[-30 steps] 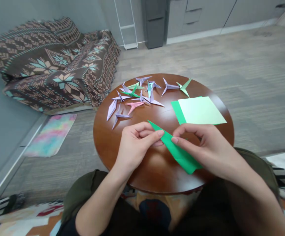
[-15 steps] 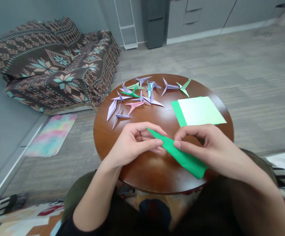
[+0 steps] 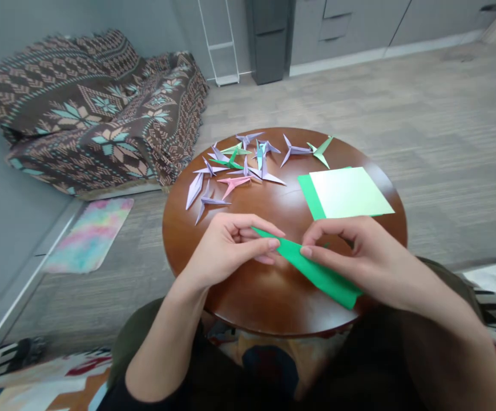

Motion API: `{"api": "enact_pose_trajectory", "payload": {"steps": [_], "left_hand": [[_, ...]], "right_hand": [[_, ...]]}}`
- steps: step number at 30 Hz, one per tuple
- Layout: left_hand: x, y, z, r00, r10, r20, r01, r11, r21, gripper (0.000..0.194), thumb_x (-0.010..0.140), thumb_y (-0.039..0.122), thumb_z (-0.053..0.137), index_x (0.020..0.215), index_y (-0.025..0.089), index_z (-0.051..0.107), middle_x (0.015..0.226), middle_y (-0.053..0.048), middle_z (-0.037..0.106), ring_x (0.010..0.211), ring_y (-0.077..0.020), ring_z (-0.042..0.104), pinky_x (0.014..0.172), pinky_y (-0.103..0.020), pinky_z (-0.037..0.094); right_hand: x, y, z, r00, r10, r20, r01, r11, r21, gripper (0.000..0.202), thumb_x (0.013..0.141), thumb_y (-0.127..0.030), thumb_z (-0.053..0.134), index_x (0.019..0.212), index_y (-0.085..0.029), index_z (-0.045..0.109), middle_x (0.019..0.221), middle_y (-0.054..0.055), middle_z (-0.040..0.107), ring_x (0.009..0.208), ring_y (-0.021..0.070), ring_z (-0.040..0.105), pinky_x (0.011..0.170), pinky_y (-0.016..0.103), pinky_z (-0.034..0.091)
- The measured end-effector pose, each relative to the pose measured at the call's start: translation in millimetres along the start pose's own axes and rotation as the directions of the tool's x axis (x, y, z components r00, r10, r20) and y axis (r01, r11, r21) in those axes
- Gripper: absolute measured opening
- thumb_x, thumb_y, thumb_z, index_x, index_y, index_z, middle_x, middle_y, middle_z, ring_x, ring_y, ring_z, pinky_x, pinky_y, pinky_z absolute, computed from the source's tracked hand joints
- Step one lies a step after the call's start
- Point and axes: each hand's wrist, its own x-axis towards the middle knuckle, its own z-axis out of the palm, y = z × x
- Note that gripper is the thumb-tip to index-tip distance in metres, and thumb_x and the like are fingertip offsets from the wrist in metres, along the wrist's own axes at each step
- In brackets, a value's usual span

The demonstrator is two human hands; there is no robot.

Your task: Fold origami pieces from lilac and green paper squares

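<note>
A folded piece of green paper [image 3: 316, 273], long and pointed at its left end, is held in the air above the near part of the round table [image 3: 248, 308]. My left hand [image 3: 234, 248] pinches it near the pointed end, thumb on top and fingers behind. My right hand [image 3: 354, 254] grips its upper edge near the middle between thumb and forefinger. The wider end of the paper hangs down to the right, under my right hand. Parts of the fingers behind the paper are hidden.
Several folded paper birds [image 3: 234, 157], mostly purple with some green and one pink [image 3: 233, 184], lie on the table's far left. A stack of square paper sheets [image 3: 350, 194], pale on top of green, lies at the right. A covered sofa [image 3: 102, 120] stands beyond.
The pointed end of the green paper has shifted slightly left and down with my left hand, and the paper looks narrower. My right hand stays nearly in place.
</note>
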Motion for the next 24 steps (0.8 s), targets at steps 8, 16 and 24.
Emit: {"api": "enact_pose_trajectory", "payload": {"steps": [8,16,24], "left_hand": [[4,-6,4.3,0.992,-0.082,-0.091,0.071,0.99,-0.121,0.028,0.071,0.03,0.094,0.083,0.015,0.073,0.07,-0.004,0.08,0.065,-0.0178,0.079,0.06,-0.02,0.063],[3,-6,0.0,0.988,-0.017,-0.155,0.004,0.997,-0.081,0.022,0.073,0.03,0.092,0.073,0.015,0.076,0.073,-0.002,0.078,0.061,-0.012,0.072,0.059,-0.019,0.062],[2,-6,13.3,0.956,0.102,-0.276,-0.131,0.987,-0.089,0.024,0.075,0.031,0.091,0.074,0.016,0.072,0.069,0.0,0.074,0.061,-0.0121,0.07,0.062,-0.02,0.062]], "right_hand": [[2,-1,7,0.993,-0.06,-0.105,0.048,0.993,-0.107,0.017,0.093,-0.028,0.064,0.079,-0.022,0.071,0.076,0.001,0.072,0.066,0.0171,0.064,0.056,0.026,0.049],[5,0,12,0.985,-0.1,-0.14,0.082,0.988,-0.128,0.014,0.092,-0.025,0.065,0.079,-0.021,0.069,0.076,0.003,0.073,0.068,0.0182,0.064,0.057,0.027,0.049],[3,-5,15,0.975,-0.099,-0.198,0.085,0.993,-0.076,0.013,0.092,-0.026,0.064,0.08,-0.022,0.07,0.077,0.001,0.073,0.065,0.0163,0.063,0.056,0.026,0.047]]}}
